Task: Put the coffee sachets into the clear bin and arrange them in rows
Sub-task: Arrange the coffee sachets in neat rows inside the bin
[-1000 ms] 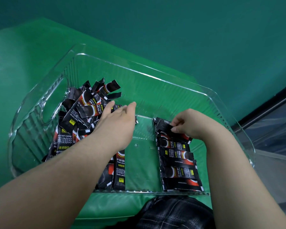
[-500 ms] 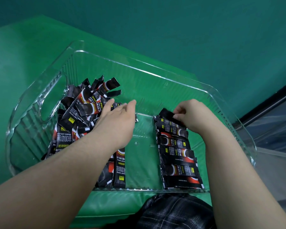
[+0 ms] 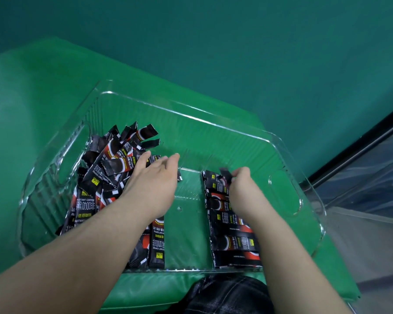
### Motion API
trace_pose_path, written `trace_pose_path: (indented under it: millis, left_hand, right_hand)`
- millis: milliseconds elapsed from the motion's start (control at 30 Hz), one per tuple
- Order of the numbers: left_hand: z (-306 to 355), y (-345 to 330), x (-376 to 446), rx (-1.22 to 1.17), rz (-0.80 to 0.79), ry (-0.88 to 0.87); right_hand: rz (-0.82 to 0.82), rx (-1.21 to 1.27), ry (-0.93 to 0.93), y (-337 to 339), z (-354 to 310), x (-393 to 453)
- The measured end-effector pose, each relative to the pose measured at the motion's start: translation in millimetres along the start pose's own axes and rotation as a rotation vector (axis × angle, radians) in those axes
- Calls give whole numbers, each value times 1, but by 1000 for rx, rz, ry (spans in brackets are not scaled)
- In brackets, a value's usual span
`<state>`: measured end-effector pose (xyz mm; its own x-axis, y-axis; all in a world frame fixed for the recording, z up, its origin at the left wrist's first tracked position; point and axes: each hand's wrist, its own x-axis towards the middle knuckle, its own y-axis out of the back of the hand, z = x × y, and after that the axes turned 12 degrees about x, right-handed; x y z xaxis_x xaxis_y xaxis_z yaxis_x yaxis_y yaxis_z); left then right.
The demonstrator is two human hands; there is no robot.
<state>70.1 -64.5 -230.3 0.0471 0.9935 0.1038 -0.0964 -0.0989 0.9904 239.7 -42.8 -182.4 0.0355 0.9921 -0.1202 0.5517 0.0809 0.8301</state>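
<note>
Head view: you looked down into the clear bin (image 3: 213, 123), which sat on the green padded surface (image 3: 43, 98). Your left hand (image 3: 153, 180) lay flat, fingers straight and relaxed, resting on the loose heap of coffee sachets (image 3: 104, 175) in the bin's left half, much where it had been half a second before. Your right hand (image 3: 241, 186) had shifted: earlier it pinched a sachet at the far end of the row, over the right side of that row; now it sat nearer the row's left edge, fingers curled round a single dark sachet (image 3: 225, 174) that stood up tilted and blurred above the top of the row. The row of sachets (image 3: 234, 236) lay crosswise and overlapping along the bin's right-centre floor, running from the near wall toward the far side, partly under your right forearm. A bare strip of bin floor separated the row from the heap. A dark plaid garment (image 3: 225, 295) showed at the lower edge, below the bin's near wall.
</note>
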Motion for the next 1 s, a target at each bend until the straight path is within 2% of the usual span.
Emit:
trace_pose_path:
  millis: [67, 133, 267, 367, 467, 667, 1000]
  left_hand:
    - [0, 1, -3, 4, 7, -10]
    - [1, 2, -5, 22, 9, -12]
    - [2, 4, -6, 45, 1, -10]
    - [2, 3, -5, 55, -2, -14]
    - [0, 1, -4, 50, 11, -11]
    - [-2, -5, -2, 51, 28, 0]
    - [-4, -11, 1, 35, 34, 13]
  right_hand:
    - [41, 11, -29, -7, -6, -6]
    - [82, -125, -19, -9, -10, -12]
    - [106, -236, 24, -11, -14, -18]
    - [45, -293, 12, -7, -12, -22]
    - [-82, -370, -73, -9, -12, -24]
    - [-212, -360, -157, -20, -12, -17]
    - [-204, -255, -141, -25, -7, -7]
